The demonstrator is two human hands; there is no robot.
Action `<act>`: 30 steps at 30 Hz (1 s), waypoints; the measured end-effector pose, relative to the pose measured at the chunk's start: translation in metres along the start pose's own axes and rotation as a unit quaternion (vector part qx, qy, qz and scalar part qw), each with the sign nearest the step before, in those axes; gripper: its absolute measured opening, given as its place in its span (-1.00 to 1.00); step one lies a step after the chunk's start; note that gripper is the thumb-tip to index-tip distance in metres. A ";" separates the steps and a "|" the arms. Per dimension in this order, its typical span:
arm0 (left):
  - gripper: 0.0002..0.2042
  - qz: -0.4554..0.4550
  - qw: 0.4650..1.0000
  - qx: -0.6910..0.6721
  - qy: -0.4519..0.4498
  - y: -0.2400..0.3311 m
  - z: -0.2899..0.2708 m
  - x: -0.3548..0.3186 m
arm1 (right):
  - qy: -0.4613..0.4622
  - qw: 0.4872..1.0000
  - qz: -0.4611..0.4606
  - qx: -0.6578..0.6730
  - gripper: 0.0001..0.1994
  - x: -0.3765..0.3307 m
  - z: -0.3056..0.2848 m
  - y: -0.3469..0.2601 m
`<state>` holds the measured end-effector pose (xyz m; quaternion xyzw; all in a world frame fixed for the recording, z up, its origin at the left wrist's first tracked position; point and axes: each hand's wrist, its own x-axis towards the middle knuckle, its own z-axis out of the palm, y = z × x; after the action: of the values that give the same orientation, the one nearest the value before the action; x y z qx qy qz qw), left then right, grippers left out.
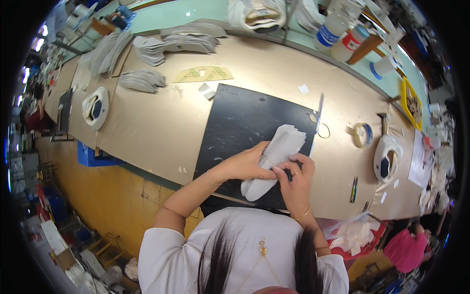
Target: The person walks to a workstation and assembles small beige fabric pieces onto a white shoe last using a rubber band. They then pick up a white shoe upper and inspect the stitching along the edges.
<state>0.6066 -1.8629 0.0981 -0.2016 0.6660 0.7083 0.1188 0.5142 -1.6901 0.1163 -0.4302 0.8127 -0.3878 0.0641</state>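
Note:
A stack of long, pale grey-white cut pieces (288, 138) slants over a black cutting mat (235, 115). My left hand (248, 162) is closed round the stack's middle from the left, thumb across the near side. Over the top piece runs a thin tan band, looking like a rubber band (269, 159). My right hand (296, 177) pinches at the band's right end, thumb and forefinger together beside the left thumb. The stack's underside is hidden. To the right of the mat lies a loose rubber band (319, 133).
Stacks of similar grey pieces (147, 49) lie at the far left, near a patterned template (203, 74). Rolls of tape (363, 134), a hammer (383, 122), a cutter (353, 190) and a white shoe-like piece (388, 159) are on the right. Bottles (350, 43) stand on the back shelf.

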 end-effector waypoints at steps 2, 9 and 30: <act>-0.01 0.019 0.999 0.020 0.027 0.000 0.002 -0.004 | -0.001 1.000 0.003 -0.005 -0.83 -0.001 0.000 -0.002; -0.02 0.009 1.000 0.015 -0.001 0.002 -0.007 -0.007 | -0.030 0.998 0.003 0.045 -0.84 0.003 0.003 0.002; -0.18 0.134 0.988 0.067 -0.040 -0.006 -0.088 0.028 | -0.019 0.994 -0.052 0.090 -0.79 0.019 0.007 -0.018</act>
<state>0.5960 -1.9525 0.0775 -0.0738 0.7278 0.6788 0.0630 0.5169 -1.7137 0.1280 -0.4720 0.7496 -0.4537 0.0973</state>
